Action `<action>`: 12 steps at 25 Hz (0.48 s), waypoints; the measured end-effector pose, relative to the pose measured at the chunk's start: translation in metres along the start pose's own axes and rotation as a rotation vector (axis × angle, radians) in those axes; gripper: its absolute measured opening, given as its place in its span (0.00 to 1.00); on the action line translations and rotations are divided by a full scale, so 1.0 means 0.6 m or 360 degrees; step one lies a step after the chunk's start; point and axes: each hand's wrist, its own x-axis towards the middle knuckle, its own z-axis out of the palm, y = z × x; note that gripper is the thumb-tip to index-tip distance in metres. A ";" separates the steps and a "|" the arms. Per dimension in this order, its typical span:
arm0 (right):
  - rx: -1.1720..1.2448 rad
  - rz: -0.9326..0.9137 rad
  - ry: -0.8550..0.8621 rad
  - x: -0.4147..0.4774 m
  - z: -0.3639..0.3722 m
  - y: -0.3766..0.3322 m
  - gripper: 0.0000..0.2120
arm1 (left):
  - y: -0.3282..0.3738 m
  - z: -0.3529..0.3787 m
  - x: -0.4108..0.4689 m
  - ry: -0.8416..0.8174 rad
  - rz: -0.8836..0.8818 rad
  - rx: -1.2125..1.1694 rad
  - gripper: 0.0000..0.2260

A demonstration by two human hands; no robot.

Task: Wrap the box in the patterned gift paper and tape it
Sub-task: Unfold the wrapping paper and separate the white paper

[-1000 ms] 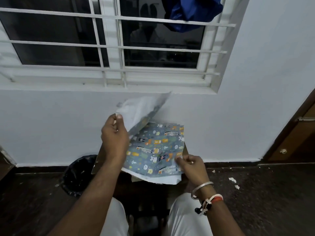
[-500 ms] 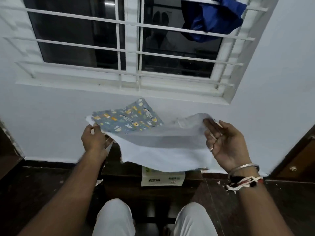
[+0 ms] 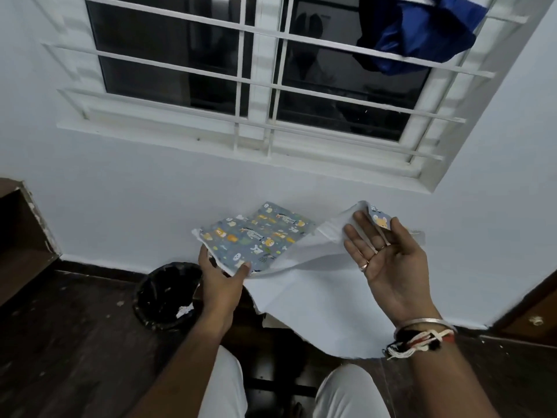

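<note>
The patterned gift paper [image 3: 256, 236] hangs spread in the air between my hands, above my knees. Its white back [image 3: 313, 300] faces me, and a folded-over flap at the left shows the blue animal print. My left hand [image 3: 220, 282] pinches the left edge under that flap, thumb on the print. My right hand [image 3: 388, 263] is palm up with fingers nearly straight and holds the right corner between thumb and fingers; a small printed corner curls over them. The sheet hides the box.
A black waste bin [image 3: 167, 294] stands on the dark floor to the left, below my left hand. A white wall and a barred window [image 3: 262, 95] are ahead, with a blue cloth [image 3: 416, 37] on the bars. Wooden furniture [image 3: 18, 233] stands left, a wooden door [image 3: 533, 312] right.
The folded paper has been opened out. My hands have moved apart, the right one up and right with a corner. The box seen below the sheet half a second ago is now covered.
</note>
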 end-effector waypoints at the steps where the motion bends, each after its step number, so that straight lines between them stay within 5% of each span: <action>1: 0.0003 -0.0040 0.0012 0.004 0.000 0.000 0.18 | 0.000 0.001 0.000 0.0044 -0.0047 -0.0050 0.42; 7: -0.0090 -0.0328 -0.0141 0.013 0.017 0.011 0.22 | 0.014 -0.004 -0.011 -0.0178 -0.0106 -0.0211 0.44; 9: -0.0648 -0.0592 -0.0334 0.008 0.019 0.037 0.22 | 0.008 0.000 -0.008 -0.0160 -0.0102 -0.0157 0.46; 12: -0.2260 -0.1288 -0.0723 0.020 0.009 0.105 0.36 | 0.000 0.005 -0.002 -0.0121 -0.0065 -0.0130 0.45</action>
